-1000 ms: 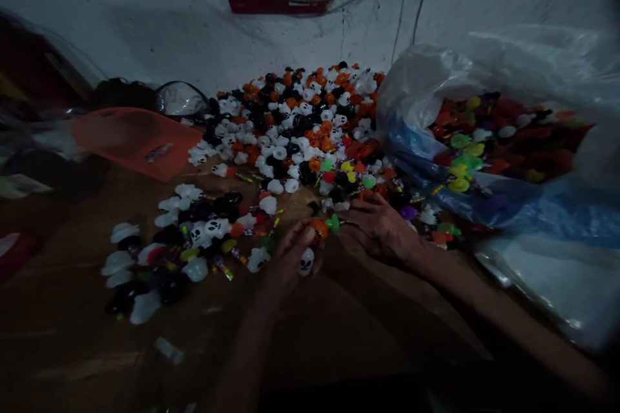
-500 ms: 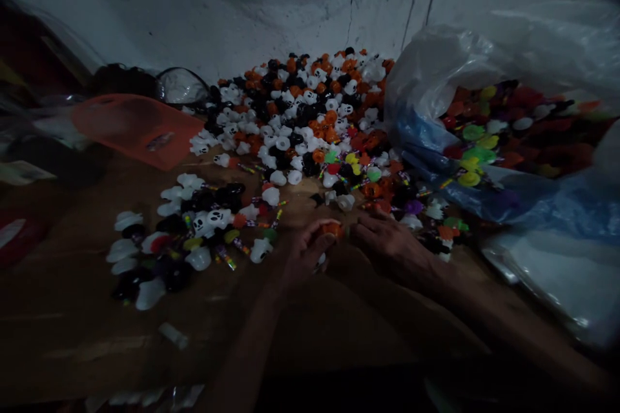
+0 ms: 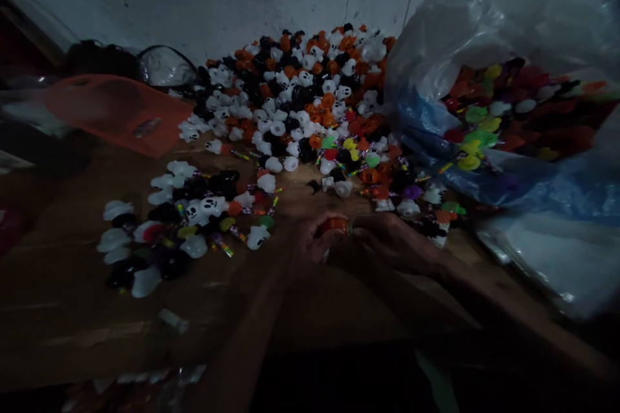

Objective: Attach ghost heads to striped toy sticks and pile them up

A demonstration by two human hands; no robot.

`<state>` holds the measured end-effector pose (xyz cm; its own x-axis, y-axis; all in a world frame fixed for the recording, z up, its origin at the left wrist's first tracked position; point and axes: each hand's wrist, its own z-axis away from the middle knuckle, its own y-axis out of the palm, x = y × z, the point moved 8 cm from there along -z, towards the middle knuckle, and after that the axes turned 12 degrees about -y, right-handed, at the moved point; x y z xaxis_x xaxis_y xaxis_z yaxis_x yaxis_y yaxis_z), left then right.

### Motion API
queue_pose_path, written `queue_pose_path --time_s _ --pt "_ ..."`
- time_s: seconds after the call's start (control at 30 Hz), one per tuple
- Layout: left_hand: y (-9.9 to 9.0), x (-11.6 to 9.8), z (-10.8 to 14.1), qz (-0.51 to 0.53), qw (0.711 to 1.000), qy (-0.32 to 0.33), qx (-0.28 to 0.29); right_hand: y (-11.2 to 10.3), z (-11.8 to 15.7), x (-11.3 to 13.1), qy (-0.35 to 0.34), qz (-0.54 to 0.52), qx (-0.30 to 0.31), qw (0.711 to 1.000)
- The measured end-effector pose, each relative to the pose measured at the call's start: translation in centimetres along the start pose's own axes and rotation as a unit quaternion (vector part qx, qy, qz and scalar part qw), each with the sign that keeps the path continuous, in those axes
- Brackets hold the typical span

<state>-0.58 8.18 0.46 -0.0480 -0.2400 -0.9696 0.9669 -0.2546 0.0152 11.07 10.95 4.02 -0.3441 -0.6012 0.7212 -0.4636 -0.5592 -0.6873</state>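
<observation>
— Left hand [image 3: 310, 242] curled round a small orange toy piece [image 3: 333, 226], thumb and fingertips pinching it from the near side. Right hand [image 3: 392, 242] closed in against the same piece from the other side, fingers bunched together; too dark to tell whether pinching it too or only pressing.

— And the piece itself?

— Just above the brown tabletop [image 3: 72, 310], between both hands, near the front edge of the loose scatter [image 3: 203, 219] of white ghosts and black bits.

— Risks?

— Small, smooth, round: likely to squirt out of such a narrow pinch if squeezed off-centre. Once dropped, hard to find again in this dim light among so many lookalikes in the big pile [image 3: 300, 90].

— Anything else close by?

— Striped sticks and small caps just beside the left knuckles; easily swept along by a careless wrist. Clear plastic bag [image 3: 436, 51] of coloured pieces near the right forearm, mouth open toward the table; a nudge from the elbow, and probably a spill into the sorted heap.

— Orange tray [image 3: 116, 113]?

— Well apart, off to the left. No worry there.
</observation>
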Motion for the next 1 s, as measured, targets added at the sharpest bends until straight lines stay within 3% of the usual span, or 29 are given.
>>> queue_pose_path --time_s 0.1,0.17,0.27,0.33,0.47,0.7,0.83,1.0 --pt "0.4 -0.4 0.1 0.024 1.0 0.011 0.001 0.4 0.3 -0.9 0.079 -0.146 0.046 0.985" --pt "0.3 -0.5 0.1 0.061 0.998 0.003 -0.013 0.2 0.3 -0.7 0.083 -0.176 0.057 0.979" --pt "-0.2 -0.2 0.0 0.104 0.994 -0.03 -0.034 -1.3 0.1 0.3 0.031 -0.028 0.011 0.999" --pt "-0.4 0.2 -0.1 0.12 0.991 -0.053 -0.031 -2.0 0.3 1.2 -0.012 0.072 -0.027 0.997" --pt "-0.5 1.1 -0.4 0.121 0.988 -0.1 0.004 -1.7 1.2 2.0 -0.088 0.135 -0.065 0.985" --pt "-0.3 1.5 -0.7 0.138 0.985 -0.102 -0.02 0.2 1.7 2.0 -0.098 0.292 -0.013 0.951" --pt "0.4 1.4 -1.0 0.141 0.988 -0.065 -0.008 0.2 1.9 1.6 -0.047 0.17 -0.058 0.983" --pt "0.2 2.1 -1.2 0.065 0.997 -0.036 -0.03 -0.2 1.0 0.3 0.05 0.048 -0.1 0.993"
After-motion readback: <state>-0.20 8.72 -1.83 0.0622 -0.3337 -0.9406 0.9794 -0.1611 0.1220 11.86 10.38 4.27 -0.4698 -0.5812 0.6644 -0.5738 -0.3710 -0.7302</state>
